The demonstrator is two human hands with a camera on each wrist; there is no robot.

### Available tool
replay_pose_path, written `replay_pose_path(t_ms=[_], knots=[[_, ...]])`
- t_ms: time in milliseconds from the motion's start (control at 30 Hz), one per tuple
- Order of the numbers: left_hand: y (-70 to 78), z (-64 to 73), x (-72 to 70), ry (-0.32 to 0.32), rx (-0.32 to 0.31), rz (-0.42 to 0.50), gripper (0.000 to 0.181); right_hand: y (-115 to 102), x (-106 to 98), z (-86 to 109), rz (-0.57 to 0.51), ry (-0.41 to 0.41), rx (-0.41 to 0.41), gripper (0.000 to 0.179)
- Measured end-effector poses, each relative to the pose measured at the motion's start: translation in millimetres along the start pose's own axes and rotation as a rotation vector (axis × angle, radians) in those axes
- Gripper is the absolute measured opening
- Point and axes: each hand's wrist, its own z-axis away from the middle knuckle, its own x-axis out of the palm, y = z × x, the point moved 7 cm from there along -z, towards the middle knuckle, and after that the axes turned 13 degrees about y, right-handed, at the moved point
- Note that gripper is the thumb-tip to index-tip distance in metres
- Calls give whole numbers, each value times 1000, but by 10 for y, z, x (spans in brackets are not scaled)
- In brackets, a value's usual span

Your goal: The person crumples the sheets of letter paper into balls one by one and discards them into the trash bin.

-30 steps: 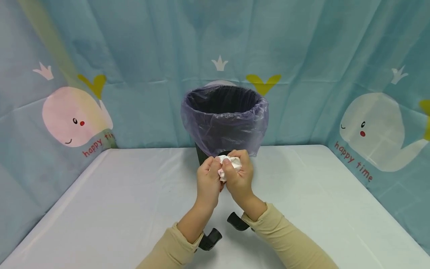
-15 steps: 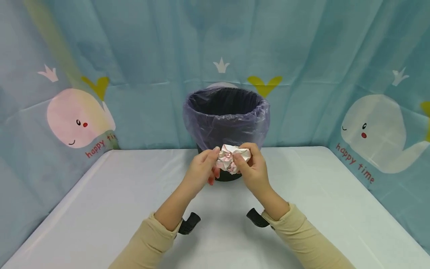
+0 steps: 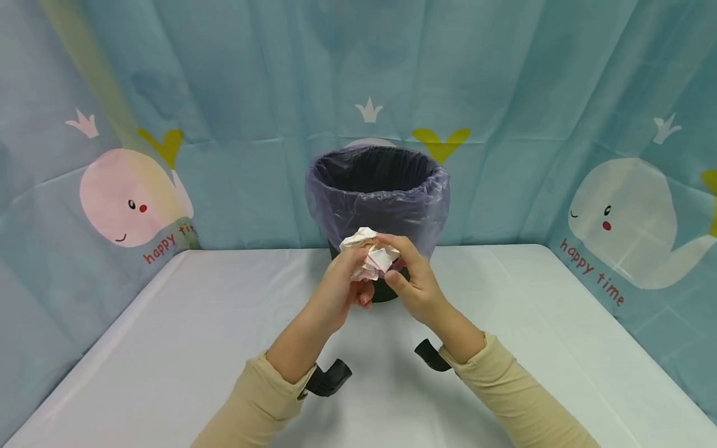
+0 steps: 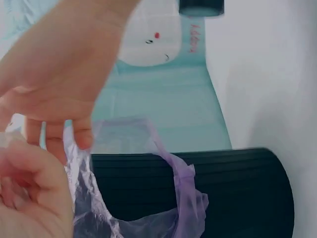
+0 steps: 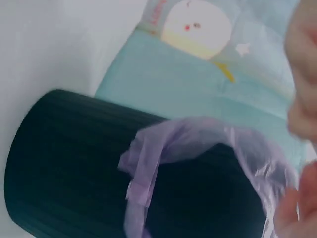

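Note:
A crumpled ball of white paper [image 3: 382, 259] with pinkish marks is held between the two hands, in front of the bin in the head view. My left hand [image 3: 334, 287] grips it from the left, thumb along its near side and other fingers curled below. From the right, my right hand [image 3: 419, 281] holds the ball with fingers bent over its top and thumb low at its edge. Behind them stands a dark bin [image 4: 237, 188], lined with a translucent purple bag [image 3: 386, 214] folded over the rim. The paper is mostly hidden in both wrist views.
The bin stands at the back middle of a white-covered table [image 3: 196, 348]. A blue curtain [image 3: 246, 186] printed with whales encloses the back and sides. Black devices sit under both wrists, one beneath the left cuff [image 3: 329, 378], another by the right cuff [image 3: 432, 354].
The hands first parted slightly, showing more of the paper, then closed in around it again. The paper ball has turned and shifted a little left and up over the last half second.

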Motion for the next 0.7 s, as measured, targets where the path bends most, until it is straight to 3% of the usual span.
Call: replay_pose_path(t_ms=[100,200,333,467,633,700], knots=[[-5,-8,51,46,77,-17,26,10,14,-4,56,54,41,78],[-30,8,98,83,168,-77,28,40,15,-1,43,162,85,77],[-69,44,114,141,289,-102,30,82,19,60,-51,355,125,53],[-111,54,92,174,357,-88,34,90,57,148,-151,488,150,32],[-71,55,40,170,502,-264,35,111,59,214,-124,547,168,34],[-46,33,35,124,497,-362,36,137,31,219,-106,536,188,35]])
